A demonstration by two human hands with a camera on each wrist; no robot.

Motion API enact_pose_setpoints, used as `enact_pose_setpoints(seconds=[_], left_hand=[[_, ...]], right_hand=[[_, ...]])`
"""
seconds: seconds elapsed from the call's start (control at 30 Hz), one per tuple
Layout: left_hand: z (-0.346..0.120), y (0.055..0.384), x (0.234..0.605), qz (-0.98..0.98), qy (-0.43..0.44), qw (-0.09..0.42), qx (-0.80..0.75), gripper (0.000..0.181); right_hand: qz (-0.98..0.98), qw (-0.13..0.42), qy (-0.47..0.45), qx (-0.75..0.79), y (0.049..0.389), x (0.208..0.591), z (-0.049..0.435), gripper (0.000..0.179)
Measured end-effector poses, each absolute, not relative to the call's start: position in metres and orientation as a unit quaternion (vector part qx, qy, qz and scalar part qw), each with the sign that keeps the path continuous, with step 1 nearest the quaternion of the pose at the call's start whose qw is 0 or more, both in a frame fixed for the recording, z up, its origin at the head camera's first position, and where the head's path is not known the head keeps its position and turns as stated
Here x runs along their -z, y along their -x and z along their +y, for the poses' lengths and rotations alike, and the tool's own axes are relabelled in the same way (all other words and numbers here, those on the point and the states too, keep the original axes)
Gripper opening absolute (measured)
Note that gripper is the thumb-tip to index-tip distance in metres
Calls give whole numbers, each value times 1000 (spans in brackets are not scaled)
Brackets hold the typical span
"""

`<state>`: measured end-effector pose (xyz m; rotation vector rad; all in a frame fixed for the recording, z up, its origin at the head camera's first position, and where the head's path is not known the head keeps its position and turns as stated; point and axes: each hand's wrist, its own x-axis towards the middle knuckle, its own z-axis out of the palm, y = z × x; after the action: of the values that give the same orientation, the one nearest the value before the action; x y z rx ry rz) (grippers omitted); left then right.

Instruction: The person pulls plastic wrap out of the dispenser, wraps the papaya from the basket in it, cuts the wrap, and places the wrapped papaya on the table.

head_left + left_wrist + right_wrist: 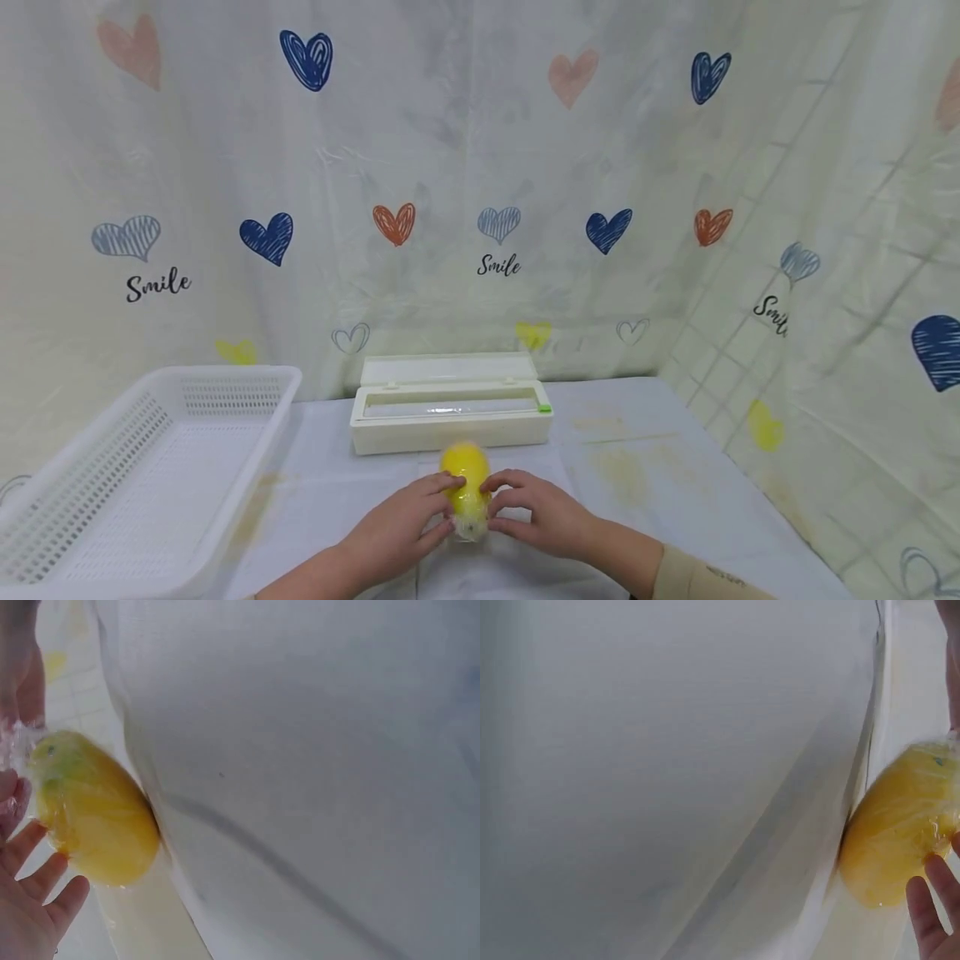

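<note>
A yellow mango (467,479) with a greenish end, wrapped in clear cling film (471,525), lies between both hands over the table. My left hand (401,525) touches its left side with spread fingertips, seen low in the left wrist view beside the mango (101,817). From the right, my right hand (543,512) rests slightly bent fingertips on the film. In the right wrist view, two fairly straight fingers (925,915) reach the mango (896,825). The film is bunched at the end nearest me. Behind the mango stands a white cling film dispenser (450,429) with its lid raised.
A large white plastic basket (281,417) with perforated walls stands on the left. White sheeting with brownish stains covers the table (622,467). A curtain (450,150) printed with hearts hangs behind and along the right side.
</note>
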<state>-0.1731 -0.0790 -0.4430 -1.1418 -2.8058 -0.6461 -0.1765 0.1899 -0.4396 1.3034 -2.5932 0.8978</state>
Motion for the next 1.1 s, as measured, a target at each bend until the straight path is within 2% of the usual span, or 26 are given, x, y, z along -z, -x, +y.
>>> enact_pose_setpoints(seconds=[0.2, 0.27, 0.37, 0.57, 0.63, 0.87, 0.97, 1.1], left_hand=[[-77, 171, 439, -908, 338, 51, 244, 13], [-76, 173, 439, -907, 336, 55, 249, 11], [-77, 176, 439, -902, 336, 56, 265, 8], [-73, 186, 442, -903, 344, 59, 252, 52], [-70, 188, 444, -906, 344, 65, 240, 53], [-64, 189, 439, -909, 323, 63, 256, 36], [-63, 189, 437, -904, 321, 50, 276, 38], [-69, 193, 438, -895, 326, 18, 303, 50]], right_hand=[[-855, -16, -328, -401, 178, 434, 181, 9], [-857, -21, -307, -414, 178, 432, 179, 10], [-858, -10, -297, -419, 181, 432, 176, 11], [-870, 15, -288, -399, 184, 432, 173, 12], [-872, 14, -287, -396, 185, 432, 171, 12], [-870, 21, -298, -393, 187, 432, 164, 10], [-869, 29, -303, -390, 189, 432, 161, 9], [-868, 32, -305, -391, 192, 433, 160, 14]])
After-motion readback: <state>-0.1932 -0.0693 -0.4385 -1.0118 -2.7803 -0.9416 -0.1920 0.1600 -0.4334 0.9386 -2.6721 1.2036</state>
